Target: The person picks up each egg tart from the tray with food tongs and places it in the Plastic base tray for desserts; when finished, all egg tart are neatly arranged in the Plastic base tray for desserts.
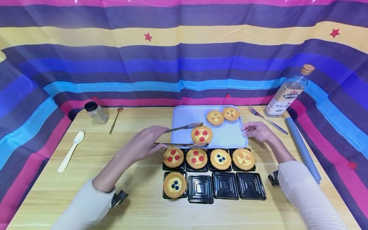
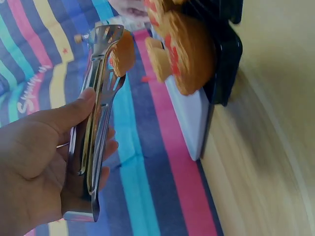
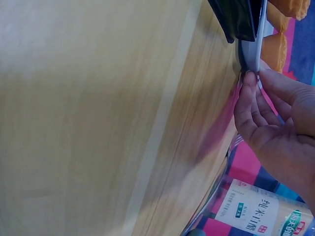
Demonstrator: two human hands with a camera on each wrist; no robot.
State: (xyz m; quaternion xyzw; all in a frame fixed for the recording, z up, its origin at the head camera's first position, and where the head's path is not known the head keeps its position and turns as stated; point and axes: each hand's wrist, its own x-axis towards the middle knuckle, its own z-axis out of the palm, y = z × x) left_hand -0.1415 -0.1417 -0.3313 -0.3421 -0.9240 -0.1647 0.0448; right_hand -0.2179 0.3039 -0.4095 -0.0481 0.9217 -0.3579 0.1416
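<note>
My left hand point(image 1: 146, 139) grips metal food tongs point(image 2: 91, 142), thumb on one arm and fingers round the other. Between the tong tips is a tart with red berry pieces point(image 1: 202, 134), over the front of the pale tray point(image 1: 181, 115). My right hand point(image 1: 257, 131) pinches the tray's right rim between thumb and fingers, as the right wrist view shows. Two tarts with orange wedges point(image 1: 215, 118) lie at the back of the tray. In front of it, a row of black plastic boxes holds tarts with red, blue and orange toppings point(image 1: 220, 159).
A blueberry tart point(image 1: 174, 185) sits in the nearer row's left box, beside several black boxes without tarts point(image 1: 225, 185). Rightward are a fork point(image 1: 267, 119), a bottle point(image 1: 287, 92) and a grey-blue roll point(image 1: 303, 150). A jar point(image 1: 96, 112), thin spoon point(image 1: 115, 121) and white spoon point(image 1: 71, 151) lie left.
</note>
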